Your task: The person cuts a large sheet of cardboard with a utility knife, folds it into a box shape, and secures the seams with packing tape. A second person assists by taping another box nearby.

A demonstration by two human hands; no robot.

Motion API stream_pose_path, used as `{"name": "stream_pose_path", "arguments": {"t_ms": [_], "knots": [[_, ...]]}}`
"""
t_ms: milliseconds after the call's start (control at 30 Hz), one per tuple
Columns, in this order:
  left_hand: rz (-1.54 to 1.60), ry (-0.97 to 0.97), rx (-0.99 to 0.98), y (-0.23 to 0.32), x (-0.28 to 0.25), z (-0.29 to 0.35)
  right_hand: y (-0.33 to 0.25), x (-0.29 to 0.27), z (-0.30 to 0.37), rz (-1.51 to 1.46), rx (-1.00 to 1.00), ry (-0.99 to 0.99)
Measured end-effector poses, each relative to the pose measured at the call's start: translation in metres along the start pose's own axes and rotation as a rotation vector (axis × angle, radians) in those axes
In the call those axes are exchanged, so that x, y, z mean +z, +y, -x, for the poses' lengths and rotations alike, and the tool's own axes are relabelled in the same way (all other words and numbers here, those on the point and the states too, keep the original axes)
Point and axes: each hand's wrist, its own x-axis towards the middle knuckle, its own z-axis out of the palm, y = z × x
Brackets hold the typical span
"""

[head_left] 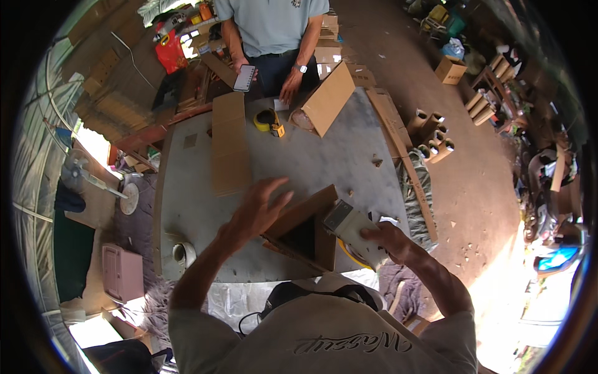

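Observation:
A folded cardboard box with a triangular opening and dark inside stands at the near part of the grey table. My left hand is open over its left side, fingers stretched toward the far side; whether it touches the cardboard I cannot tell. My right hand grips a flat, pale grey tool with a dark metal end plate, its end against or just above the box's right edge. A yellow curved edge shows below the tool. The tool's exact kind is unclear.
Across the table a person holds a small notepad. A flat cardboard piece, a yellow-and-black tape dispenser and another folded cardboard piece lie there. A white roll sits at left; cardboard tubes stand at right.

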Motion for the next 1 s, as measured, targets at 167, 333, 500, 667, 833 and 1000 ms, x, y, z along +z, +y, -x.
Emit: {"name": "stream_pose_path", "arguments": {"t_ms": [167, 333, 500, 667, 833, 1000], "knots": [[-0.360, 0.078, 0.093, 0.077, 0.026, 0.080, 0.006, -0.007, -0.001, -0.008, -0.076, -0.149], [-0.431, -0.012, -0.018, 0.087, 0.066, 0.048, 0.024, -0.014, -0.023, 0.200, -0.295, -0.131], [-0.452, -0.116, -0.052, 0.089, 0.067, 0.028, 0.075, -0.048, -0.073, 0.544, -1.123, -0.286], [-0.484, -0.086, 0.024, 0.091, 0.068, 0.033, 0.018, -0.034, -0.007, 0.224, -0.585, -0.344], [-0.513, -0.070, 0.060, 0.089, 0.076, 0.024, -0.012, -0.032, 0.035, 0.172, -0.201, -0.284], [-0.508, -0.021, 0.066, 0.093, 0.084, 0.018, 0.006, -0.015, 0.060, 0.137, -0.297, -0.172]]}}
